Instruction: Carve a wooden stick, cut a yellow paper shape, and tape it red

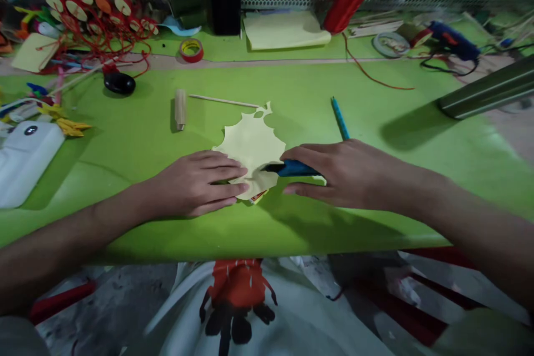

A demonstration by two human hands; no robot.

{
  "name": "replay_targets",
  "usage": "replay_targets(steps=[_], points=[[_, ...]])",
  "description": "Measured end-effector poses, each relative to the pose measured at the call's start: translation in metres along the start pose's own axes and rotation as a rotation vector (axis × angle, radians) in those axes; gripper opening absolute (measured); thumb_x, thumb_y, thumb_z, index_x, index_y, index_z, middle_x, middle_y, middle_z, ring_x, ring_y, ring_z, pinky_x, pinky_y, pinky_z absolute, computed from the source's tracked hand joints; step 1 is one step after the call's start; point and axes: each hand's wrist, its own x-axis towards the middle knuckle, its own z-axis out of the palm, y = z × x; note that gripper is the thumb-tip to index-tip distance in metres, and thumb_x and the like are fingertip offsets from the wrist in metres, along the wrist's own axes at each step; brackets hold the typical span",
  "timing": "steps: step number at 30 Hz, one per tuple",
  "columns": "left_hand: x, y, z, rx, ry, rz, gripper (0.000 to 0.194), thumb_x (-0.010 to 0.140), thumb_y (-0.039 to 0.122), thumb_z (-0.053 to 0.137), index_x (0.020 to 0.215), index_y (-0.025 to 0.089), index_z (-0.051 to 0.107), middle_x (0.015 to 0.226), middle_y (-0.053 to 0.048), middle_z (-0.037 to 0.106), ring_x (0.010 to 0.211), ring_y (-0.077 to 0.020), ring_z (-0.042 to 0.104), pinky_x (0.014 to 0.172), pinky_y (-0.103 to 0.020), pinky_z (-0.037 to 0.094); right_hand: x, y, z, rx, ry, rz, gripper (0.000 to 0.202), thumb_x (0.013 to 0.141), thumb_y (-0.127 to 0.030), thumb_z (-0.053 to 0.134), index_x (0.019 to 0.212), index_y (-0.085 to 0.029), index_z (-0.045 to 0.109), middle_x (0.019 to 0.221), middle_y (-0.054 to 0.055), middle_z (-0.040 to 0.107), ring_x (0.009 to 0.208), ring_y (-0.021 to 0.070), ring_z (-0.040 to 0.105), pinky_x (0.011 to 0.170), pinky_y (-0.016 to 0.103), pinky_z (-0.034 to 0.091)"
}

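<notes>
Hands rested side by side on a green table [125, 144], seen from above by a head-worn camera. The left hand [196, 183] lay flat, fingers stretched and pressed down on the near left edge of a pale yellow sheet [252, 144] with a ragged, cut-out outline. The right hand [337, 172] was closed around a blue-handled tool [292, 168], its dark tip lying on the sheet just beside the left fingertips; whether it was a knife or a pen could not be told. A small red and white scrap [257, 197] peeked out from under the sheet's near edge.

Just beyond the sheet lay a thin wooden stick [223, 101], and to its left a short wooden dowel [180, 109]. A teal pencil [340, 118] lay behind the right hand. Farther back stood a red spool of ribbon [346, 4], tilted, next to a stack of yellow paper [283, 29]. A roll of red tape [192, 50] sat near the middle back, and a tangle of red cord with round discs [95, 11] filled the far left corner. A blue glue gun [453, 40] lay at the far right. A white device [25, 161] sat at the left edge.
</notes>
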Motion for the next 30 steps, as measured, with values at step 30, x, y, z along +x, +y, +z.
replay_targets(steps=[30], points=[[0.002,0.009,0.004,-0.051,-0.024,-0.043,0.026,0.104,0.031,0.065,0.123,0.017,0.075,0.136,-0.012,0.077,0.133,-0.0268,0.070,0.119,-0.044,0.054,0.018,-0.039,-0.004,-0.265,-0.211,0.056,0.020,0.110,-0.026,0.042,0.114,-0.016,0.059,0.084,0.007,0.075,0.059,0.0198,0.067,0.053,0.032,0.010]])
